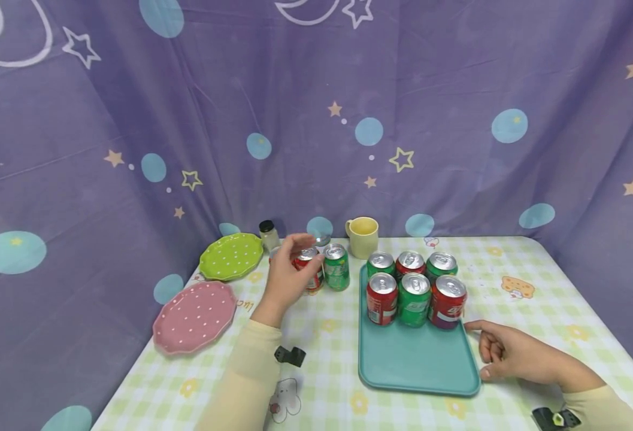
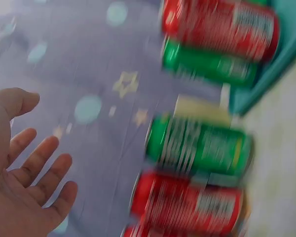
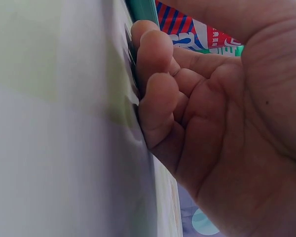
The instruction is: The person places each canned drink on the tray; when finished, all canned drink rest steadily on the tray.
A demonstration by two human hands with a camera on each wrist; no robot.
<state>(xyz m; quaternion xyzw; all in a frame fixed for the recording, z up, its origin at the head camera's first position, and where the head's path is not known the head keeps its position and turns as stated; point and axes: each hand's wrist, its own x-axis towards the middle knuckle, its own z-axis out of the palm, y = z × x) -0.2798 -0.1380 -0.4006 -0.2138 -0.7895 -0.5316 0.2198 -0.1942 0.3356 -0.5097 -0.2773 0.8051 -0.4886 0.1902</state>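
Note:
My left hand (image 1: 289,269) is raised with spread, relaxed fingers and holds nothing; in the head view it partly covers a red soda can (image 1: 308,257). Beside that stands a green soda can (image 1: 337,269), and part of another red can shows in the left wrist view. On the teal tray (image 1: 418,362), several red and green soda cans stand in two rows, with a red can (image 1: 447,305) at the front right. My right hand (image 1: 521,353) rests on the table by the tray's right edge, index finger and thumb close to the rim, other fingers loosely curled.
A yellow mug (image 1: 363,239) and a small black-lidded jar (image 1: 267,233) stand at the back. To the left lie a green dotted plate (image 1: 232,256) and a pink dotted plate (image 1: 194,317). Checked cloth covers the table; a purple curtain (image 1: 294,78) hangs behind.

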